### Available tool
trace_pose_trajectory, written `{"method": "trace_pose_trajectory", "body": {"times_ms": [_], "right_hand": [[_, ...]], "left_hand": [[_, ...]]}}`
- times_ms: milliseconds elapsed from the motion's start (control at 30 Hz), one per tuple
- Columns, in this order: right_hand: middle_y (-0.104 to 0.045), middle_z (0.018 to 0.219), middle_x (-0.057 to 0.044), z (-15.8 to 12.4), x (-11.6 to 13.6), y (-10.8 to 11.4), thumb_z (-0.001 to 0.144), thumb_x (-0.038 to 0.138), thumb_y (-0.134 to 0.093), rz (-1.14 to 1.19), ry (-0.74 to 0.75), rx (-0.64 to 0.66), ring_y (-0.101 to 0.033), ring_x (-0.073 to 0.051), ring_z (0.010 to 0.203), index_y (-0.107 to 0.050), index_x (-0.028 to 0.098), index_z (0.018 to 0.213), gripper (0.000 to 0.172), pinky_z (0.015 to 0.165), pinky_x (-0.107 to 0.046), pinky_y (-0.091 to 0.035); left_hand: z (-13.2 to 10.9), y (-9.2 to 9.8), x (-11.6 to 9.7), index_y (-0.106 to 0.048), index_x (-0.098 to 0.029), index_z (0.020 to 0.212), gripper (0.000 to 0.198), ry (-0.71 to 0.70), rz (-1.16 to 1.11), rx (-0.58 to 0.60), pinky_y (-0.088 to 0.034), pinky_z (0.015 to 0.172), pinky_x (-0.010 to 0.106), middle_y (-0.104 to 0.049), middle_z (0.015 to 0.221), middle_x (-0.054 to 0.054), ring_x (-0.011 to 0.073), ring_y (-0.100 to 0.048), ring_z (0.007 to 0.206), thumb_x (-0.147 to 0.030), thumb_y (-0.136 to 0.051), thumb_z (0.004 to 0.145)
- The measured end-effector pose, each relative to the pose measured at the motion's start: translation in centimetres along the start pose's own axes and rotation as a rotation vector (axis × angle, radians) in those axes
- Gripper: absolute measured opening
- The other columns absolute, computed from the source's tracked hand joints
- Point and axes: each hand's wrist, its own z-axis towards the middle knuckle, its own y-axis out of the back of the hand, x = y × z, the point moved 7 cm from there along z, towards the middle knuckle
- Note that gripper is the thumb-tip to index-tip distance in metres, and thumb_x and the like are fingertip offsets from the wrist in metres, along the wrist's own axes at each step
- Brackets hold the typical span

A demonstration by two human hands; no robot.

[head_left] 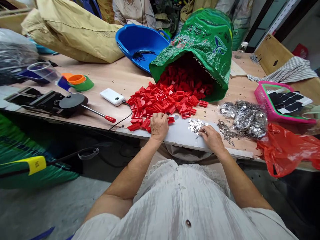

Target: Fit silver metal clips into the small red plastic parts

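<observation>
A large heap of red plastic pieces [162, 100] spills from the mouth of a green woven sack [200, 40] onto the table. At the heap's near edge my left hand [159, 126] is curled closed, with a red plastic piece [171, 120] showing at its fingertips. My right hand [213, 137] pinches at the near edge of a small pile of shiny flat metal pieces [196, 125]. What lies between its fingertips is too small to make out. Under both hands is a grey board [182, 137] along the table's front edge.
Bagged metal parts [250, 118], a pink basket [261, 100] and a red plastic bag [292, 146] sit to the right. On the left are a hand press with a red-tipped lever [110, 119], a white power bank [112, 96] and a blue basin [130, 40]. A person [135, 13] is across the table.
</observation>
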Motion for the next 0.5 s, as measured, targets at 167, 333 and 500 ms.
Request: {"method": "trace_pose_trajectory", "body": {"times_ms": [167,333,500], "right_hand": [[-0.066,0.096,-0.007,-0.4,-3.4,2.7,0.09,0.023,-0.052,0.044,-0.067,-0.124,-0.061,-0.022,0.091,-0.064,0.021,0.092,0.012,0.082,-0.033,-0.045],[-0.068,0.094,-0.008,-2.2,-8.6,6.3,0.087,0.021,-0.052,-0.068,-0.244,-0.223,-0.061,-0.024,0.088,-0.066,0.02,0.09,0.014,0.081,-0.035,-0.045],[-0.068,0.1,-0.01,-3.9,-10.8,7.4,0.089,0.022,-0.05,-0.158,-0.28,-0.189,-0.061,-0.025,0.092,-0.069,0.02,0.098,0.022,0.086,-0.037,-0.046]], "left_hand": [[-1.2,0.2,0.3,-0.059,-0.019,0.087,0.005,0.127,-0.552,0.037,-0.046,0.088,0.043,-0.067,0.09,0.009,0.026,-0.062,0.094,-0.021,-0.055,0.085],[-5.1,-1.8,-2.1,-0.05,-0.019,0.089,0.025,0.435,-1.42,0.488,-0.056,0.066,0.033,-0.069,0.085,0.003,0.0213,-0.07,0.079,-0.033,-0.068,0.078],[-8.7,-2.3,-4.3,-0.057,-0.016,0.094,0.025,0.703,-1.697,0.724,-0.058,0.068,0.023,-0.073,0.091,0.008,0.0191,-0.073,0.084,-0.021,-0.074,0.076]]}}
